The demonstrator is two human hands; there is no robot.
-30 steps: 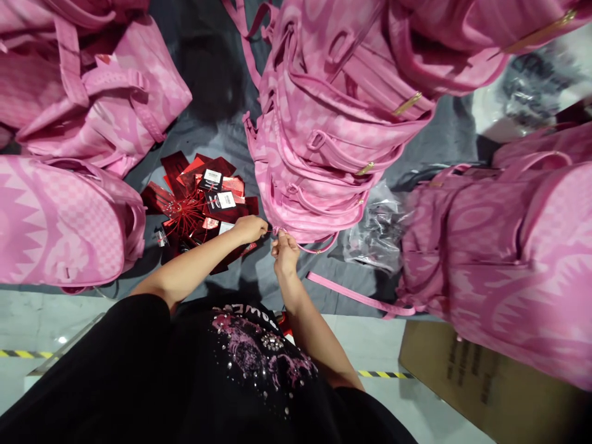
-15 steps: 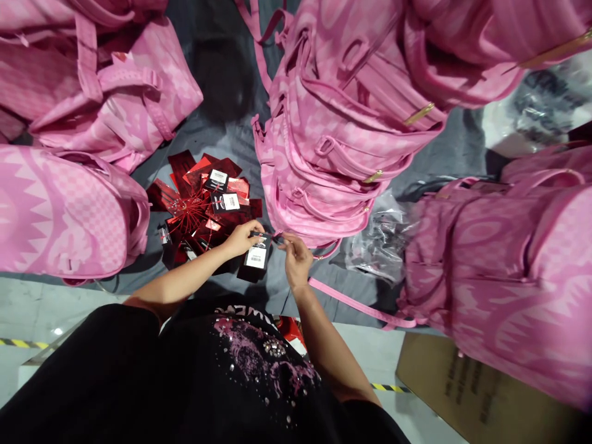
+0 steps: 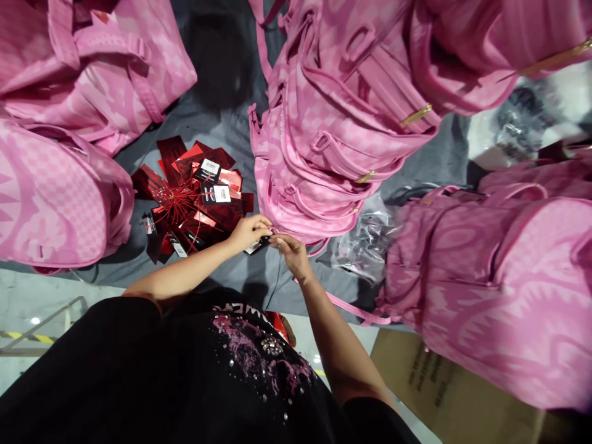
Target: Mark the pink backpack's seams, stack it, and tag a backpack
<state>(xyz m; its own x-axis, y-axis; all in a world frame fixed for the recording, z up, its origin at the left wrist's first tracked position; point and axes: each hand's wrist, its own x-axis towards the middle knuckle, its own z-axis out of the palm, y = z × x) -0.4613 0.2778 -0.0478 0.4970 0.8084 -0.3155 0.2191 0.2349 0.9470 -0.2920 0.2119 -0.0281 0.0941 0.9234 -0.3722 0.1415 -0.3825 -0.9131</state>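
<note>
My left hand [image 3: 250,234] is closed in a pinch on a black hang tag [image 3: 253,247] with a white label, mostly hidden under the fingers. My right hand [image 3: 290,251] meets it fingertip to fingertip, also pinched; what lies between its fingers is too small to make out. Both hands are at the lower front edge of a pink checked backpack [image 3: 319,185], which lies with its zipped pockets towards me. Left of my hands, a fanned bunch of red and black hang tags [image 3: 185,197] lies on the cloth, their red cords gathered together.
More pink backpacks lie at the left [image 3: 60,197] and right [image 3: 485,277] on the dark grey cloth [image 3: 222,117]. A clear plastic bag [image 3: 363,240] sits beside the middle backpack. A cardboard box [image 3: 444,388] stands below the table edge at the right.
The held tag has turned from label-up to mostly hidden under my left hand. My hands have drawn closer together, and the right fingers have moved left. The view has shifted slightly.
</note>
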